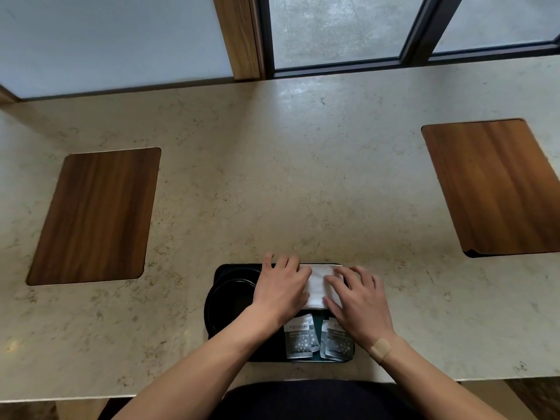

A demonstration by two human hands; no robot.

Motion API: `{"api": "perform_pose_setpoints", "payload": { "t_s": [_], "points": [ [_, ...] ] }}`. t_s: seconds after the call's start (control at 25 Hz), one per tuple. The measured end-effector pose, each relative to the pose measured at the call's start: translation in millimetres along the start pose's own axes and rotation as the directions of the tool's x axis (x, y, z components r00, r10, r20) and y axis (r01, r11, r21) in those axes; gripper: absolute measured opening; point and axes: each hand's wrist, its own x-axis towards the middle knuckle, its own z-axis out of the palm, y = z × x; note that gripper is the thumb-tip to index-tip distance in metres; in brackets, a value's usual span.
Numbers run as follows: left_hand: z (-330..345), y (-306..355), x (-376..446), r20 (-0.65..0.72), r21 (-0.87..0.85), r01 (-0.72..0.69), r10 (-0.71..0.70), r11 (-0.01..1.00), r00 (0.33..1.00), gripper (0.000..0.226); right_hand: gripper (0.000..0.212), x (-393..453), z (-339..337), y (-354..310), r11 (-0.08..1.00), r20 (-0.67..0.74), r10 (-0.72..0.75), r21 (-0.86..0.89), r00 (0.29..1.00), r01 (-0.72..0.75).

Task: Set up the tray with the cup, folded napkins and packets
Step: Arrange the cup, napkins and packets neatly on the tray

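Observation:
A black tray (pixel 220 269) lies at the near edge of the stone counter. A dark round cup (pixel 230 295) sits in its left part. A white folded napkin (pixel 318 283) lies across the tray's far right part. My left hand (pixel 280 287) rests flat on the napkin's left end, and my right hand (pixel 357 301) presses flat on its right end, fingers spread. Grey packets (pixel 300 338) with a star print lie in the tray's near right part, a second bunch (pixel 336 344) partly under my right wrist.
Two wooden boards sit flush in the beige stone counter (pixel 272 177), one at the left (pixel 97 213) and one at the right (pixel 497 189). Windows and a wooden post (pixel 239 34) stand behind the counter. The counter's near edge runs just below the tray.

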Motion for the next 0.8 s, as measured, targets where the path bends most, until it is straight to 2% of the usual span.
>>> {"api": "perform_pose_setpoints", "payload": {
  "t_s": [0.24,0.8],
  "points": [
    [0.4,3.1,-5.8,0.039,0.053,-0.029,0.027,0.998,0.999,0.044,0.031,-3.8,6.9,1.0,1.000,-0.030,-0.002,-0.016,1.000,0.002],
    [-2.1,3.8,-4.2,0.056,0.056,-0.017,0.014,0.998,0.998,0.047,0.042,1.3,3.9,3.6,1.000,0.041,-0.024,0.020,0.999,0.023]
  ]
}}
